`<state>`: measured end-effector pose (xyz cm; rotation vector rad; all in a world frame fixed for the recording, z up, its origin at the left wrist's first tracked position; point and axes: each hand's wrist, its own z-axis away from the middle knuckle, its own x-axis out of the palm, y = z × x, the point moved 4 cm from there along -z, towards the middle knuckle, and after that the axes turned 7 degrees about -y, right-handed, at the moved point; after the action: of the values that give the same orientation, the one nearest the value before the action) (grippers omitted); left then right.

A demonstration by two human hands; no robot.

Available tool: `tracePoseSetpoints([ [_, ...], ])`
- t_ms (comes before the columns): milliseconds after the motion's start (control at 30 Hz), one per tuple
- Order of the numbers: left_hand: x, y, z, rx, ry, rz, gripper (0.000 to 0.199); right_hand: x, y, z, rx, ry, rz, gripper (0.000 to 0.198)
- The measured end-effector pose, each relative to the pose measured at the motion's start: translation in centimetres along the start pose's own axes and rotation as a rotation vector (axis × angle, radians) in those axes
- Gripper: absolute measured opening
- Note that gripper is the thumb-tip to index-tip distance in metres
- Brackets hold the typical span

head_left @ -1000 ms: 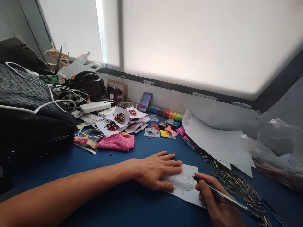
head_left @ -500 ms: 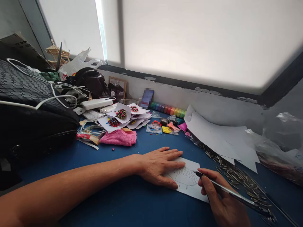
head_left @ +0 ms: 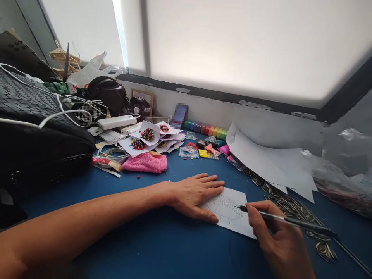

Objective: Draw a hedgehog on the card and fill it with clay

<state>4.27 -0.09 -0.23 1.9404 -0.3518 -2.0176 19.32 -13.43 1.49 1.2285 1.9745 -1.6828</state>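
A white paper sheet [head_left: 238,229] lies on the blue table, bearing an inked outline of a rounded animal with short legs and rows of small marks on its body. My left hand [head_left: 195,197] rests flat with fingers spread, pressing on the sheet's left part and covering some of the drawing. In my right hand [head_left: 276,228] is a black pen [head_left: 263,214], pinched between thumb and fingers. Its tip meets the drawing near the body's right side. Striped sunflower seeds [head_left: 286,203] lie in a pile just beyond the right hand.
White sheets [head_left: 267,162] lean at the back right, by a clear plastic bag [head_left: 343,178]. Small clay packets [head_left: 205,153], a pink cloth [head_left: 145,162] and papers with colourful seed figures [head_left: 138,144] sit farther back. A black bag [head_left: 43,151] stands left; a thin rod [head_left: 353,257] lies right.
The pen tip has shifted slightly left along the drawing, and the pen is tilted flatter. My right hand has turned a little. The left hand stays on the paper; the whole view has shifted slightly.
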Motion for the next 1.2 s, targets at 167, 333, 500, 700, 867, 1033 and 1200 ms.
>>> tracePoseSetpoints([
  [167, 0.1, 0.1, 0.0, 0.007, 0.012, 0.000, 0.084, 0.0, 0.4, -0.2, 0.000, -0.047, -0.035, 0.032],
  [333, 0.1, 0.3, 0.0, 0.002, 0.000, -0.027, 0.083, 0.8, 0.7, -0.3, -0.007, -0.135, -0.055, 0.031],
  [500, 0.2, 0.3, 0.0, -0.010, -0.008, -0.027, 0.083, 1.6, -0.6, 0.2, -0.001, -0.085, -0.142, 0.026],
  [700, 0.2, 0.3, 0.0, 0.010, 0.007, -0.030, 0.082, 2.3, -0.4, -0.1, -0.118, -0.159, -0.118, 0.022],
  [867, 0.3, 0.4, 0.0, 0.006, -0.016, -0.038, 0.078, 2.6, 0.2, -0.1, -0.105, -0.191, -0.079, 0.022],
  [1033, 0.4, 0.3, -0.1, 0.004, -0.024, -0.038, 0.078, 2.8, 0.1, -0.1, -0.090, -0.226, -0.062, 0.021],
  [1200, 0.4, 0.4, 0.0, -0.004, -0.031, -0.046, 0.077, 2.8, 0.1, -0.1, -0.063, -0.247, -0.078, 0.022],
])
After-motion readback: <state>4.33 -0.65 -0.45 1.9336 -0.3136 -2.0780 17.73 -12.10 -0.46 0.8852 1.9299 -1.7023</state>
